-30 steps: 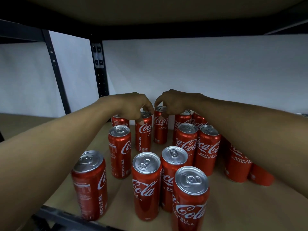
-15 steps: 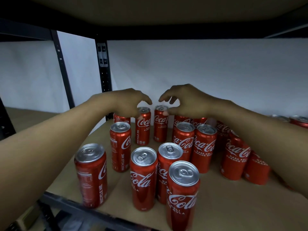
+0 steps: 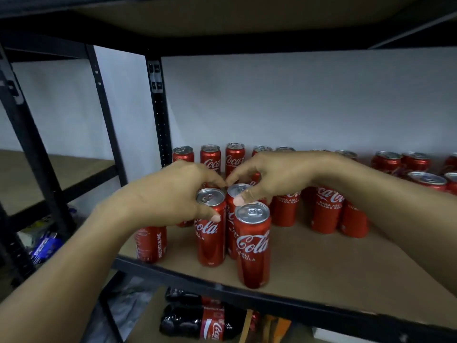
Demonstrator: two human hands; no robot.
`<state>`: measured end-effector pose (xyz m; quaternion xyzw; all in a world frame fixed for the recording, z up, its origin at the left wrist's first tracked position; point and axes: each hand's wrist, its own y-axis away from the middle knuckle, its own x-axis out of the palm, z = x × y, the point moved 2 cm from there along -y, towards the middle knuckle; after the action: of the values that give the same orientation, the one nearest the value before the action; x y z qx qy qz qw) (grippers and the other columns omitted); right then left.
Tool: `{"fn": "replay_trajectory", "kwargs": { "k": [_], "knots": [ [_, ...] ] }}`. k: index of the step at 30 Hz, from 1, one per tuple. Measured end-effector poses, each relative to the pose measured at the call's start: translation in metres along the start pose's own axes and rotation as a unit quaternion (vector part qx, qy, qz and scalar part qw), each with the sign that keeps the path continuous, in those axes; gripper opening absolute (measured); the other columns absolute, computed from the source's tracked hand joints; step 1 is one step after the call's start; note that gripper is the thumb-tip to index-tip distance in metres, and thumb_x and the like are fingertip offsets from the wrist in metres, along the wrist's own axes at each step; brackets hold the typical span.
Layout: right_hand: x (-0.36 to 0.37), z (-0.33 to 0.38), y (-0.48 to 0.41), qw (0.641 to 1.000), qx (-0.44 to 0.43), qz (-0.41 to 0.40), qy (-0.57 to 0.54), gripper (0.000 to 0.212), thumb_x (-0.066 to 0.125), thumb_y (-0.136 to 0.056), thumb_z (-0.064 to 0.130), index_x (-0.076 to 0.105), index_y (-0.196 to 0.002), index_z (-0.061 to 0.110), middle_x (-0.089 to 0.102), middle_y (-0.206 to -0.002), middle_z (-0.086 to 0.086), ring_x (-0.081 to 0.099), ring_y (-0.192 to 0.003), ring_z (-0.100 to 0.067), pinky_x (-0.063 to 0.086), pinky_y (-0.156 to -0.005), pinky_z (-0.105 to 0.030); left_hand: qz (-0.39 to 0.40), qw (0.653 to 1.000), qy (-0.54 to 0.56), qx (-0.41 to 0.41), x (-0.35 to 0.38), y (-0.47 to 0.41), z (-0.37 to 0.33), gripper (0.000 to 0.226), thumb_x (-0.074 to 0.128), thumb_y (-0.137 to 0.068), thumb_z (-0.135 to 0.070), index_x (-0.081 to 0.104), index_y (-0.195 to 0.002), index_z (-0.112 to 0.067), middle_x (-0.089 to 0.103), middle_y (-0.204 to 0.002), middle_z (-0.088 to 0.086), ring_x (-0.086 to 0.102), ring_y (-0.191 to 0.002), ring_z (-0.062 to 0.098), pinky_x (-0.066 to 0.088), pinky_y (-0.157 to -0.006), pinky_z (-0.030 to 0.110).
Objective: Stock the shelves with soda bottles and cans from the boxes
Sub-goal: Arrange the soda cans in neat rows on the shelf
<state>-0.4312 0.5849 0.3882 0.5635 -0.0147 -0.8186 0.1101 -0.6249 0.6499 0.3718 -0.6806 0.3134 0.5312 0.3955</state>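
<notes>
Several red cola cans stand on the brown shelf board (image 3: 333, 268). My left hand (image 3: 173, 194) curls over the top of a front can (image 3: 210, 243), with the thumb on its side and the fingers behind its rim. My right hand (image 3: 274, 177) pinches the rim of the can just behind and to the right (image 3: 236, 189), thumb on its lid. The nearest can (image 3: 252, 246) stands free by the shelf's front edge. Another can (image 3: 150, 243) stands under my left wrist, partly hidden.
A back row of cans (image 3: 235, 157) lines the white wall, and more cans (image 3: 326, 209) crowd the right side. A black upright post (image 3: 159, 107) stands at the left and a black rail (image 3: 296, 303) edges the front. Dark cola bottles (image 3: 202, 323) lie on the level below.
Both hands have drawn back from the rear cans to the front cans and closed on their tops. My view has pulled back and down, showing the shelf's front rail and the bottles below.
</notes>
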Motion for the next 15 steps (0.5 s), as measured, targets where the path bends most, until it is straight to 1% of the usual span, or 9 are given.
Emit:
{"fn": "replay_trajectory", "kwargs": {
  "k": [2, 3, 4, 5, 7, 9, 11, 13, 15],
  "knots": [
    [0.002, -0.003, -0.003, 0.999, 0.009, 0.008, -0.032, 0.054, 0.071, -0.086, 0.055, 0.059, -0.136, 0.038, 0.063, -0.132, 0.01, 0.07, -0.105, -0.015, 0.06, -0.091, -0.04, -0.016, 1.0, 0.018, -0.006, 0.005, 0.004, 0.0, 0.054, 0.08, -0.078, -0.05, 0.063, -0.128, -0.04, 0.063, -0.121, -0.022, 0.055, -0.102, -0.006, 0.049, -0.088, 0.021],
    [0.004, -0.005, -0.005, 0.998, 0.013, 0.018, -0.06, 0.054, 0.071, -0.087, 0.052, 0.058, -0.138, 0.036, 0.06, -0.137, 0.009, 0.067, -0.112, -0.016, 0.06, -0.09, -0.041, -0.021, 0.999, 0.039, -0.013, 0.007, 0.006, 0.0, 0.051, 0.08, -0.078, -0.048, 0.063, -0.127, -0.041, 0.063, -0.119, -0.023, 0.057, -0.101, -0.006, 0.052, -0.089, 0.023],
    [0.006, -0.006, -0.006, 0.995, 0.019, 0.027, -0.091, 0.053, 0.07, -0.09, 0.047, 0.057, -0.139, 0.034, 0.058, -0.14, 0.007, 0.065, -0.116, -0.017, 0.061, -0.089, -0.042, -0.024, 0.998, 0.062, -0.02, 0.008, 0.009, 0.0, 0.051, 0.081, -0.078, -0.047, 0.063, -0.126, -0.042, 0.063, -0.117, -0.023, 0.058, -0.099, -0.008, 0.054, -0.087, 0.022],
    [0.007, -0.006, -0.006, 0.992, 0.025, 0.033, -0.116, 0.05, 0.069, -0.092, 0.043, 0.057, -0.14, 0.032, 0.058, -0.139, 0.005, 0.065, -0.117, -0.019, 0.061, -0.087, -0.044, -0.025, 0.996, 0.078, -0.023, 0.01, 0.01, 0.0, 0.051, 0.081, -0.078, -0.046, 0.062, -0.126, -0.043, 0.063, -0.116, -0.025, 0.057, -0.097, -0.011, 0.054, -0.084, 0.018],
    [0.009, -0.006, -0.006, 0.989, 0.041, 0.036, -0.137, 0.045, 0.067, -0.095, 0.041, 0.059, -0.137, 0.029, 0.063, -0.133, 0.002, 0.066, -0.115, -0.022, 0.062, -0.084, -0.047, -0.022, 0.996, 0.086, -0.024, 0.012, 0.012, -0.001, 0.054, 0.083, -0.078, -0.041, 0.06, -0.127, -0.043, 0.059, -0.113, -0.029, 0.053, -0.093, -0.018, 0.047, -0.075, 0.007],
    [0.008, -0.004, -0.007, 0.989, 0.054, 0.035, -0.131, 0.043, 0.07, -0.092, 0.042, 0.063, -0.133, 0.028, 0.065, -0.128, 0.001, 0.067, -0.112, -0.024, 0.063, -0.08, -0.046, -0.025, 0.996, 0.081, -0.023, 0.013, 0.012, -0.001, 0.055, 0.083, -0.078, -0.038, 0.06, -0.128, -0.042, 0.057, -0.111, -0.028, 0.05, -0.09, -0.021, 0.043, -0.069, 0.001],
    [0.006, -0.001, -0.008, 0.99, 0.062, 0.03, -0.124, 0.041, 0.073, -0.09, 0.041, 0.066, -0.128, 0.027, 0.068, -0.121, 0.0, 0.07, -0.107, -0.025, 0.064, -0.077, -0.045, -0.032, 0.995, 0.09, -0.023, 0.013, 0.011, 0.0, 0.053, 0.083, -0.078, -0.036, 0.061, -0.127, -0.04, 0.057, -0.107, -0.028, 0.052, -0.091, -0.021, 0.045, -0.07, 0.001],
    [0.004, 0.002, -0.009, 0.991, 0.06, 0.023, -0.113, 0.038, 0.075, -0.09, 0.038, 0.068, -0.124, 0.024, 0.072, -0.112, -0.002, 0.073, -0.099, -0.024, 0.064, -0.076, -0.044, -0.034, 0.994, 0.097, -0.021, 0.012, 0.01, 0.002, 0.052, 0.083, -0.079, -0.036, 0.062, -0.127, -0.039, 0.056, -0.105, -0.029, 0.052, -0.094, -0.02, 0.047, -0.072, 0.004],
    [0.002, 0.005, -0.01, 0.994, 0.051, 0.007, -0.091, 0.034, 0.076, -0.089, 0.036, 0.07, -0.12, 0.023, 0.073, -0.104, 0.002, 0.074, -0.092, -0.019, 0.064, -0.076, -0.041, -0.034, 0.995, 0.091, -0.017, 0.011, 0.008, 0.004, 0.055, 0.082, -0.079, -0.037, 0.061, -0.13, -0.038, 0.057, -0.11, -0.028, 0.053, -0.094, -0.018, 0.046, -0.074, 0.006]
  ]
}}
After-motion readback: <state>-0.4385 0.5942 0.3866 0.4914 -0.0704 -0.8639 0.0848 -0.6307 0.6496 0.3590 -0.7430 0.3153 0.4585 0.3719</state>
